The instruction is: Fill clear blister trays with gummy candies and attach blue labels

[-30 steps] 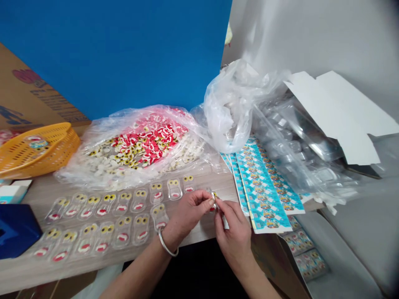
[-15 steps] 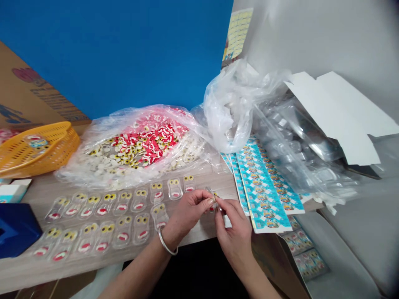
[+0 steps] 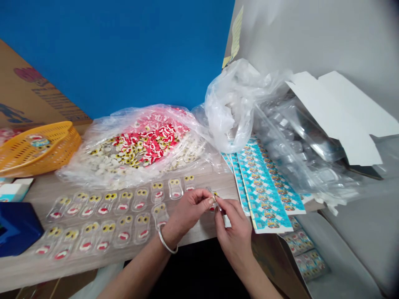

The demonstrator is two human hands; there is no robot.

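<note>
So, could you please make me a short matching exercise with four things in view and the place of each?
Things:
1. Bracelet
2. Yellow basket
3. Printed sheets
4. Clear bag of small pieces

Places:
A. To the right of the right hand
B. In front of the blue panel
C. Around the left wrist
D. At the far left, in front of the cardboard box

Pairs: 1-C, 2-D, 3-A, 4-B

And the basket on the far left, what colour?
The basket is yellow-orange; it shows best in the head view.
</note>
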